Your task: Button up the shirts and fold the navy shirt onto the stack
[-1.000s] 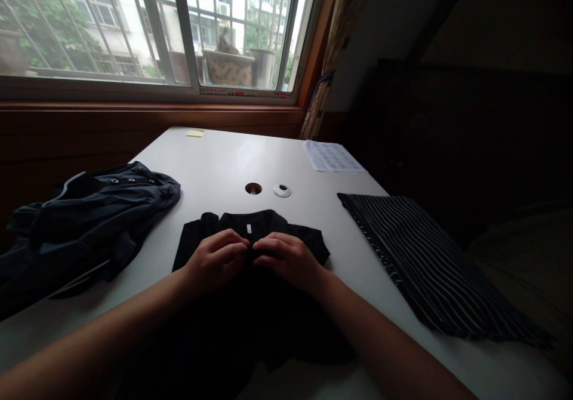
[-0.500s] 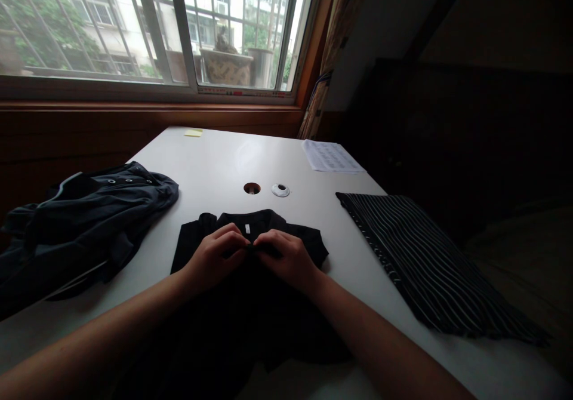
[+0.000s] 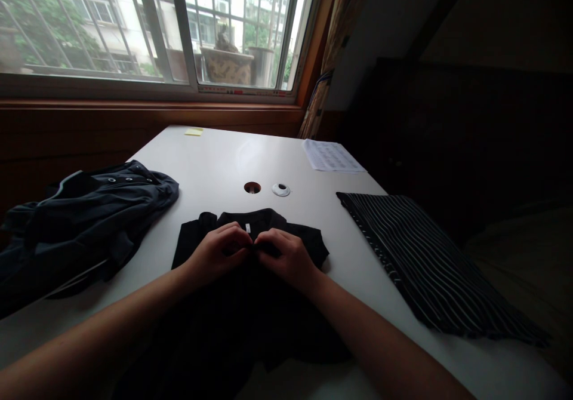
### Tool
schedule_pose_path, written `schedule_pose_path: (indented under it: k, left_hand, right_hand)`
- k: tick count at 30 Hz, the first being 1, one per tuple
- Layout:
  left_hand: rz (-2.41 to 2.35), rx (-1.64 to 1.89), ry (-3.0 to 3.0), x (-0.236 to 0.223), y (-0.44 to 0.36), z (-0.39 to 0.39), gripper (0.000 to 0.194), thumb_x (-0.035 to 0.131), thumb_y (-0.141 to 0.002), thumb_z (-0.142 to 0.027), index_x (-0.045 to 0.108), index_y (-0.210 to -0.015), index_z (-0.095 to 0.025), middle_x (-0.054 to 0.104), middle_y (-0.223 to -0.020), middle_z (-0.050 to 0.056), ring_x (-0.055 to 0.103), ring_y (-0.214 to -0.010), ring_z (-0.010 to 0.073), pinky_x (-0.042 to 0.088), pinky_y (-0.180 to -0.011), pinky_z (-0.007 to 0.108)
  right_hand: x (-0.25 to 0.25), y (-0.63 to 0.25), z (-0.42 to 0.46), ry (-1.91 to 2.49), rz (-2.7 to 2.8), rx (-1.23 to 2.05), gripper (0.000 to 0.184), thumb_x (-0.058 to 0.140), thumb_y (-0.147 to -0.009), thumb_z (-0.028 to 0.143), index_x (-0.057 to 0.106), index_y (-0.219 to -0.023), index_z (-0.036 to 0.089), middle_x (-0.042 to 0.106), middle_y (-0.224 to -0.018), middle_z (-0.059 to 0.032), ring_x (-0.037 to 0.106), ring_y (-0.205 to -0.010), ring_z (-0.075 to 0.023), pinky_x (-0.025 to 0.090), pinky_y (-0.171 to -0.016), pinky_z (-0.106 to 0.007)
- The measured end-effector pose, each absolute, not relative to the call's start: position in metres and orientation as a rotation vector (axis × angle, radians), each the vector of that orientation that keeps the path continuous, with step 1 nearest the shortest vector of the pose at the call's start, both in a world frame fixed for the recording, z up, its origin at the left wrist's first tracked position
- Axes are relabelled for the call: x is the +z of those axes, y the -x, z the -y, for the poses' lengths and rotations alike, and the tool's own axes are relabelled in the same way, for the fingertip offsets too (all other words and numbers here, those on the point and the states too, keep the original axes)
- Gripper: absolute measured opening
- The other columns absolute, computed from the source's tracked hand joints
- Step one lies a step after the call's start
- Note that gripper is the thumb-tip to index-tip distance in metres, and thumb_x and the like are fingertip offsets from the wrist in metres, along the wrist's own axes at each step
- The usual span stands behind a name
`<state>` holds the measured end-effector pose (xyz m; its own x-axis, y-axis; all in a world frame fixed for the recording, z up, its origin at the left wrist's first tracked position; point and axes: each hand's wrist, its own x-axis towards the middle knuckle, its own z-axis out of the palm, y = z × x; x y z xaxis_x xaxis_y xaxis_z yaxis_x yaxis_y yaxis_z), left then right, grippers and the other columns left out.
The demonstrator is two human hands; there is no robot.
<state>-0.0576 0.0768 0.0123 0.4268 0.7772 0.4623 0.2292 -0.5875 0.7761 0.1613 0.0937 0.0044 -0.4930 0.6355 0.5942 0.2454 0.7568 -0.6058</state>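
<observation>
A black collared shirt point(image 3: 250, 310) lies spread in front of me, its collar pointing away and a small white label point(image 3: 248, 228) showing inside the neck. Just below that collar, my left hand point(image 3: 224, 248) pinches the front edge of the shirt between thumb and fingers. Close beside it, my right hand point(image 3: 284, 254) pinches the opposite front edge, so the fingertips of both hands nearly meet. Any button between them is too small and dark to make out.
On the white table point(image 3: 215, 161), a dark crumpled garment point(image 3: 94, 221) lies to the left and a black striped cloth point(image 3: 430, 257) to the right. Farther back are a cable hole point(image 3: 252, 188), a round white cap point(image 3: 281, 190), printed papers point(image 3: 332, 156) and a yellow note point(image 3: 194, 132).
Both hands stay at the shirt front below the collar. The left fingers have shifted very slightly to the right; the garments lie as before.
</observation>
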Motion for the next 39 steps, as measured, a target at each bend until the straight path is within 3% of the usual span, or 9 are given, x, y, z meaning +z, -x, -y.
schedule_pose_path:
  k: [19, 29, 39]
  left_hand:
    - [-0.848, 1.015, -2.090, 0.0103, 0.0588, -0.0818, 0.006, 0.058, -0.088, -0.011, 0.061, -0.091, -0.016, 0.054, -0.089, 0.001, 0.055, -0.073, 0.0100, 0.044, -0.060, 0.019]
    - [-0.876, 1.009, -2.116, 0.0085, 0.0571, -0.0809, 0.014, 0.057, -0.082, -0.005, 0.059, -0.089, -0.017, 0.053, -0.089, 0.000, 0.053, -0.070, 0.0088, 0.041, -0.058, 0.019]
    - [-0.854, 0.983, -2.013, 0.0105, 0.0594, -0.0827, 0.004, 0.059, -0.090, -0.017, 0.061, -0.093, -0.016, 0.056, -0.093, 0.003, 0.058, -0.076, 0.0111, 0.047, -0.062, 0.021]
  right_hand:
    - [0.0066, -0.1588, -0.0925, 0.640, 2.155, 0.533, 0.019, 0.062, -0.084, 0.012, 0.063, -0.100, 0.023, 0.063, -0.083, -0.0003, 0.060, -0.072, -0.0140, 0.048, -0.068, -0.026]
    - [0.0057, -0.1586, -0.0929, 0.675, 2.159, 0.567, 0.019, 0.064, -0.085, 0.013, 0.065, -0.101, 0.023, 0.067, -0.087, -0.0008, 0.065, -0.077, -0.0154, 0.052, -0.075, -0.027]
    - [0.0075, -0.1594, -0.0920, 0.748, 2.121, 0.555, 0.018, 0.065, -0.084, 0.015, 0.066, -0.099, 0.023, 0.071, -0.090, -0.0017, 0.068, -0.081, -0.0170, 0.053, -0.077, -0.029]
